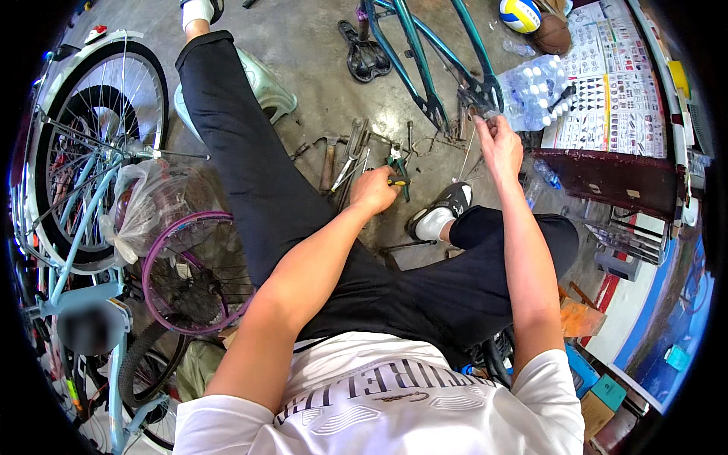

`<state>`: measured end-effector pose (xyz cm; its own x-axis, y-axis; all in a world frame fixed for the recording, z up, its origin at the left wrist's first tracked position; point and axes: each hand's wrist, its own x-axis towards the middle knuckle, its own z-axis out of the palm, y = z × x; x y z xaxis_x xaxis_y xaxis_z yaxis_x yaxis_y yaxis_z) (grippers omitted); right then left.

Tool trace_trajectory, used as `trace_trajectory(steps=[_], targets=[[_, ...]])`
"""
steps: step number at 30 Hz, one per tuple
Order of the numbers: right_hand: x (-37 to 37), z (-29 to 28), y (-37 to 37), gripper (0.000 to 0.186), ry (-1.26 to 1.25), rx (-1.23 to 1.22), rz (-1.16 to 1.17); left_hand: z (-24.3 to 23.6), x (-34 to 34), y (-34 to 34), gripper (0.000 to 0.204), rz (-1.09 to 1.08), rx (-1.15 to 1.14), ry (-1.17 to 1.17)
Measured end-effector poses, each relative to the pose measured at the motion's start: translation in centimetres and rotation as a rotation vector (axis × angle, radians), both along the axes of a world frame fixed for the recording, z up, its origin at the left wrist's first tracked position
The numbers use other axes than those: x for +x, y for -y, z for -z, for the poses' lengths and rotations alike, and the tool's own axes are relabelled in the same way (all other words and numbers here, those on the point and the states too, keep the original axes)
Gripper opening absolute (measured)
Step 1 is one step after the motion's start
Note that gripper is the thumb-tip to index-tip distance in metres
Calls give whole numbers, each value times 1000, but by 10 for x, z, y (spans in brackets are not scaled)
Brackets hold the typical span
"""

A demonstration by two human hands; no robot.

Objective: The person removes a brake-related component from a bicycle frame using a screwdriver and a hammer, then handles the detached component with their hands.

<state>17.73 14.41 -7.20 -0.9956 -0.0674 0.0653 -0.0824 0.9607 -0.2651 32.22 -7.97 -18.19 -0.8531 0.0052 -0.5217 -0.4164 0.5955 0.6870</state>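
Note:
My left hand [374, 189] is closed low over the floor tools, with a yellow-and-black handle [398, 180] showing at its fingers; the rest of that tool is hidden. Green-handled pliers [396, 161] lie right beside it. My right hand [502, 150] is raised in a pinch beside the rear end of a teal bicycle frame [413, 57]. What its fingertips hold is too small to name. A thin wire or cable [468, 155] hangs just left of them.
A hammer [328, 163] and wrenches [353, 144] lie on the floor. A black saddle [368, 59] is beyond. At left are a bicycle wheel [161, 98] and purple rim [149, 284]. Plastic bottles [531, 91] and a dark red cabinet [607, 178] stand right.

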Motion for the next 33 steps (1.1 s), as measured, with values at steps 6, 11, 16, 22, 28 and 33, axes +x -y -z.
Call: trace_trajectory(steps=[6, 11, 16, 22, 28, 33], targets=[[-4, -10, -21, 24, 33, 48, -203, 4, 0, 4, 45, -9, 41, 77], [2, -24, -18, 35, 166, 95, -176, 16, 0, -2, 44, 48, -26, -24], [-4, -17, 2, 51, 102, 209, -116, 11, 5, -1, 43, 33, 25, 68], [-9, -17, -7, 35, 135, 111, -176, 13, 4, 5, 44, 25, -28, 91], [-3, -22, -5, 29, 198, 98, -170, 10, 5, 4, 45, 63, -47, 80], [-9, -7, -27, 32, 122, 83, -31, 8, 4, 2, 45, 112, -48, 141]])
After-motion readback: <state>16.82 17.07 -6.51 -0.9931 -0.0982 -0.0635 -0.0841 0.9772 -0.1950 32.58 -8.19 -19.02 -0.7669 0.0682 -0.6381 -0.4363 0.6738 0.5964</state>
